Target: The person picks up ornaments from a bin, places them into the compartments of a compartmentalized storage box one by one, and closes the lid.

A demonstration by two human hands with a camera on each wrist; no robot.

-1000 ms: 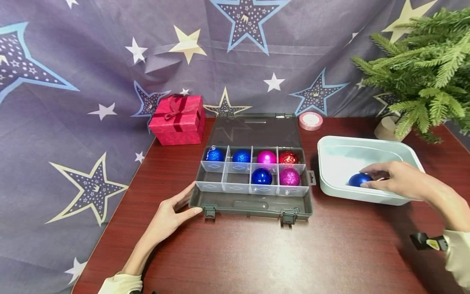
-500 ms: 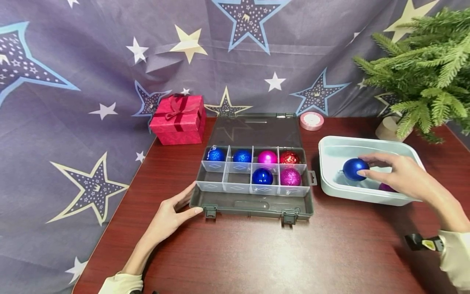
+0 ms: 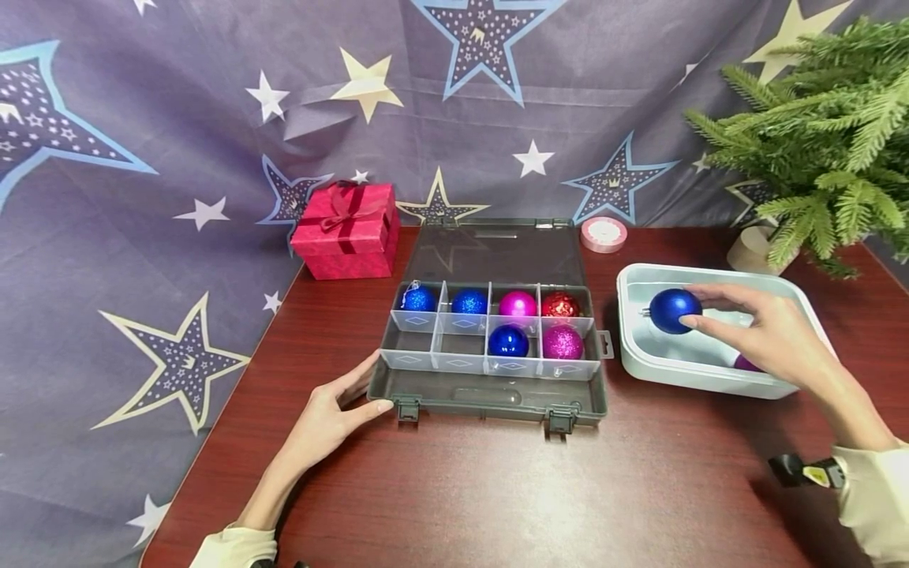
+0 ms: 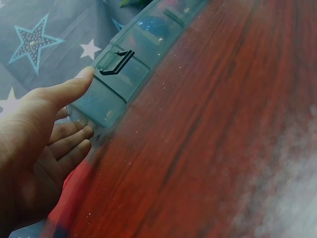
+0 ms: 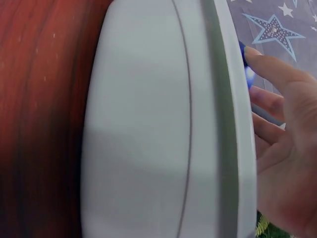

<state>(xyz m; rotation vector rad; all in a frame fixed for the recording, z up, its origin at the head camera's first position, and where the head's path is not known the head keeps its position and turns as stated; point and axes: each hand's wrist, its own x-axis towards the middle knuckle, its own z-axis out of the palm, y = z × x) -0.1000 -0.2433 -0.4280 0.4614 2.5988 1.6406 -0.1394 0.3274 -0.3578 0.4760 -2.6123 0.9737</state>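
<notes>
In the head view my right hand pinches a matte blue Christmas ball between thumb and fingers, over the pale blue tub. Its metal cap points left. The right wrist view shows just a sliver of the blue ball beyond the tub's wall. My left hand rests against the front left corner of a dark see-through compartment box, thumb along the front edge, fingers on the side. Blue, pink and red balls sit in several compartments; the two front left ones hold none.
A purple ball lies in the tub, partly behind my right hand. The box's lid lies open toward the back. A red gift box, a pink ribbon roll and an artificial fir tree stand along the back.
My right hand has lifted the blue ball from the tub's floor and brought it slightly left, uncovering the purple ball. The left hand and the compartment box have stayed put.
</notes>
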